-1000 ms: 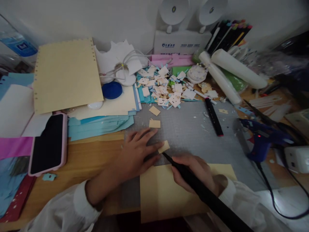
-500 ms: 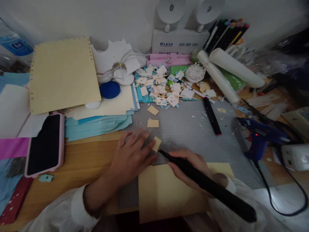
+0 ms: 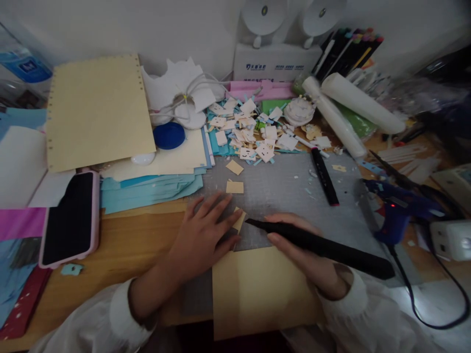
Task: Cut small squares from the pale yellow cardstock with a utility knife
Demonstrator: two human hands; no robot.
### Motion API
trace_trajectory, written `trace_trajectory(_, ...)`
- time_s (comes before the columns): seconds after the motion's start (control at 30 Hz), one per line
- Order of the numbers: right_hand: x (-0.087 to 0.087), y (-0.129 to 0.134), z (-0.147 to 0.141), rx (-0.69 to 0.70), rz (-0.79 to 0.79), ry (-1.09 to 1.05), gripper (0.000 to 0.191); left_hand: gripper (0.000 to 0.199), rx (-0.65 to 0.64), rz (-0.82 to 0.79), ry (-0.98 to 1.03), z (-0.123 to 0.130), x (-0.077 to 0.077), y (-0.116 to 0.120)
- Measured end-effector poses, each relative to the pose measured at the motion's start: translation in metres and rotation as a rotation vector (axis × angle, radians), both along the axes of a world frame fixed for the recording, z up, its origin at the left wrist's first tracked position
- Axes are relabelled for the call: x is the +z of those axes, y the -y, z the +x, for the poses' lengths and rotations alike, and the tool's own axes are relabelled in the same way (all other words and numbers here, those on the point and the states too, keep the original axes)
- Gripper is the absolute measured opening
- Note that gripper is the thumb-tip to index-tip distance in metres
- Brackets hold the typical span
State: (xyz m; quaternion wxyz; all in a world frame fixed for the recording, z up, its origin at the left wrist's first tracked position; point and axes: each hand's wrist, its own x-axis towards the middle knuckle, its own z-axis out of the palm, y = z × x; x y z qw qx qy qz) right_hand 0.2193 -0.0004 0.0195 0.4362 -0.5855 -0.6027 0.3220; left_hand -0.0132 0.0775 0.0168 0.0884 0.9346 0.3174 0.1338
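Note:
My left hand [image 3: 204, 233] lies palm down on the grey cutting mat with its fingers spread. Its fingertips touch the edge of a small tan paper card [image 3: 239, 220]. In my right hand [image 3: 305, 245] is a long black marker pen [image 3: 327, 247], slanting down to the left. The pen's dark tip is just right of that card; whether it touches the paper I cannot tell. Two more tan cards, one flat [image 3: 234, 187] and one tilted [image 3: 234, 167], lie in a column above. A larger tan sheet [image 3: 265, 294] sits below my hands, partly covered by my right arm.
Small paper pieces with drawn faces [image 3: 250, 132] are heaped at the back. A second black marker [image 3: 324, 176] lies on the mat [image 3: 279, 181]. To the right are a blue glue gun [image 3: 395, 211] with a lit red light and its cord. A phone [image 3: 69, 220] rests at left.
My right hand has shifted slightly right and up, and the marker pen lies at a flatter angle, its tip a little higher. My left hand stays by the card. The view has shifted slightly.

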Motion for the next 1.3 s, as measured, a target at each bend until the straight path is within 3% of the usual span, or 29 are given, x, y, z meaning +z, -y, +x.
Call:
trace_trajectory(0.17, 0.001, 0.0, -0.005, 0.108, -0.018, 0.056, 0.018, 0.035, 0.047, 0.039, 0.015, 0.0, 0.002, 0.003)
trace_trajectory(0.57, -0.011, 0.001, -0.009, 0.19, 0.121, 0.147, 0.019, 0.036, 0.051, 0.004, 0.024, 0.001, 0.0, 0.003)
trace_trajectory(1.13, 0.002, -0.02, 0.007, 0.458, 0.186, 0.235, 0.02, 0.039, 0.085, -0.034, 0.011, 0.0, 0.0, 0.004)
trace_trajectory(1.3, 0.001, -0.019, 0.011, 0.483, 0.179, 0.241, 0.022, 0.038, 0.088, -0.022, 0.008, 0.0, -0.001, 0.005)
